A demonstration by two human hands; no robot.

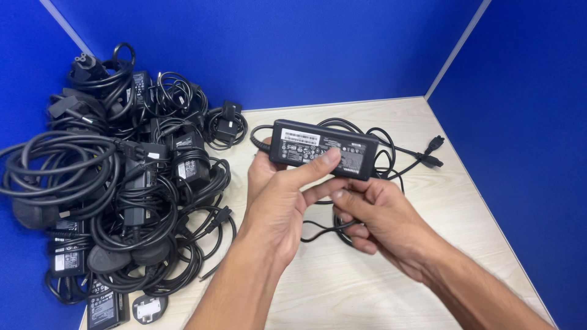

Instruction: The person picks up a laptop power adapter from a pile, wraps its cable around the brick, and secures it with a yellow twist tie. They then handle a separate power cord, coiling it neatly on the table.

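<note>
Office cubicle: blue partition walls (275, 49), wood desk (342, 287), adapter pile (122, 183).

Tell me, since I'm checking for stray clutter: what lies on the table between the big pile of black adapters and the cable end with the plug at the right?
In the head view, only the left hand and right hand, holding a black power adapter and its loose cable over the pale wooden table.

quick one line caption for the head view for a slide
Both hands, left hand and right hand, hold a black laptop power adapter beside a pile of tangled adapters.

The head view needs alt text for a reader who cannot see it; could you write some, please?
Two bare hands, left hand and right hand, hold a black power adapter and its cable above a pale wooden table. A pile of adapters and cables lies left.
</note>
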